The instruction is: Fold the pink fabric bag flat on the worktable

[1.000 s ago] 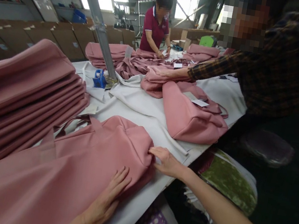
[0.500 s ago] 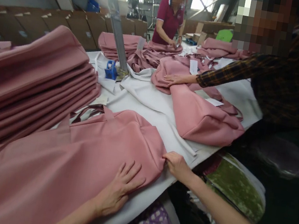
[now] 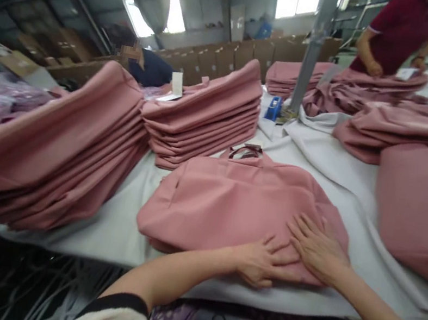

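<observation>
**Pink bag pressed flat at the near edge**

While both palms lie on it, the pink bag [image 3: 230, 207] is being smoothed down on the white-covered tabletop [image 3: 114, 231] — that appears to be the step in hand. The bag rests flat near the front edge of the tabletop, its dark handles [image 3: 245, 152] turned toward the far side. The left hand [image 3: 262, 262] is laid on the bag's near right corner, and the right hand [image 3: 317, 247] is set just beside it, the two hands touching. The fingers of both hands are spread open and flat on the cloth; nothing is gripped.

To the left of the bag a tall pile of folded pink pieces [image 3: 53, 154] is stacked, and a second stack [image 3: 209, 115] stands behind it. A grey post [image 3: 310, 50] rises from the far side of the tabletop with a small blue object [image 3: 273, 108] at its foot. More pink cloth [image 3: 420, 213] lies to the right. A person in a dark red top [image 3: 398, 27] works at the far end, and another person in dark blue [image 3: 151, 69] is seen behind the stacks.

As a judgement, the next move calls for even pressure across the panel — any crease left under the palms would be set in. The cloth looks soft and likely to shift, so a slow, flat stroke is wanted.
</observation>
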`<state>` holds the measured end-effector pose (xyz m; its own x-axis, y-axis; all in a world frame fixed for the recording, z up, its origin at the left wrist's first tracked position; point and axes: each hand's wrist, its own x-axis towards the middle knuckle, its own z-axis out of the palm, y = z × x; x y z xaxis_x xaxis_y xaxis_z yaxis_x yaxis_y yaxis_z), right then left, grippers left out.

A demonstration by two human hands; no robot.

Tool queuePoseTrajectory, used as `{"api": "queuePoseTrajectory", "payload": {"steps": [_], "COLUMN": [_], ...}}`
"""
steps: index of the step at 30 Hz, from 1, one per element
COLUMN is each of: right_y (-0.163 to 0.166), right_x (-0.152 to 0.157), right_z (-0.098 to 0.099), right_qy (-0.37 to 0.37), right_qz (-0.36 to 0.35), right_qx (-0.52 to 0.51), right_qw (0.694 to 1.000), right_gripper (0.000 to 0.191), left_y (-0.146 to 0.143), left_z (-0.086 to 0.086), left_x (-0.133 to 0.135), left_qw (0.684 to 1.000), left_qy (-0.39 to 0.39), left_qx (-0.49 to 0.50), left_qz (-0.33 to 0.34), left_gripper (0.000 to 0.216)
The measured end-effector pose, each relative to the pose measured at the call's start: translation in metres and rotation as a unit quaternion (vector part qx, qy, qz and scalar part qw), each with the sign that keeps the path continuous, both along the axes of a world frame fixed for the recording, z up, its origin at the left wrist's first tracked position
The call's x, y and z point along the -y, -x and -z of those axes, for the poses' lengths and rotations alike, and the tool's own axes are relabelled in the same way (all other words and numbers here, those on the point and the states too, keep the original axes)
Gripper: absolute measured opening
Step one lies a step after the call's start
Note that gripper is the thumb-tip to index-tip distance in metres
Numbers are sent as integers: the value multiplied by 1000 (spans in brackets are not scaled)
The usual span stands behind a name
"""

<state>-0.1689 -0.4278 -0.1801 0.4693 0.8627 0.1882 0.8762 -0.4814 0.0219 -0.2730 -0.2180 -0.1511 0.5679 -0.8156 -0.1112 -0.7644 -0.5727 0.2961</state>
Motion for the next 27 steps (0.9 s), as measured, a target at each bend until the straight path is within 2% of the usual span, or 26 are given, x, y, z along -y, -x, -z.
{"api": "queuePoseTrajectory", "payload": {"steps": [1,3,7,10,12,15,17,21,23,25,27], "right_y": [-6,-15,-21,-26,-28,-25,-19,-6,-3,-2,-4], "right_x": [5,13,13,9,10,14,17,16,14,13,14], "right_z": [12,23,12,2,0,3,9,20,23,25,27], "right_qy": [9,29,91,130,138,132,104,6,-18,-31,-46], "right_qz": [4,10,29,42,45,40,29,10,1,-9,-14], "right_qx": [0,-21,-112,-164,-176,-163,-118,24,65,85,85], "right_qw": [1000,999,989,977,974,977,987,1000,998,996,995], "right_gripper": [49,51,55,57,57,57,57,57,56,55,54], "left_y": [4,16,47,66,76,90,98,108,109,110,109], "left_z": [-3,-14,-39,-50,-52,-46,-32,3,14,17,13], "left_x": [-8,-31,-103,-150,-169,-179,-179,-182,-184,-185,-184], "left_qw": [1000,999,985,980,974,954,944,939,940,940,923], "left_qy": [-10,-29,-58,-55,-56,-56,-58,-53,-39,-12,47], "left_qx": [17,31,33,39,44,57,54,27,33,52,82], "left_qz": [4,-29,-158,-189,-217,-288,-321,-338,-336,-337,-373], "left_gripper": [58,53,64,66,67,68,70,79,78,70,58]}}
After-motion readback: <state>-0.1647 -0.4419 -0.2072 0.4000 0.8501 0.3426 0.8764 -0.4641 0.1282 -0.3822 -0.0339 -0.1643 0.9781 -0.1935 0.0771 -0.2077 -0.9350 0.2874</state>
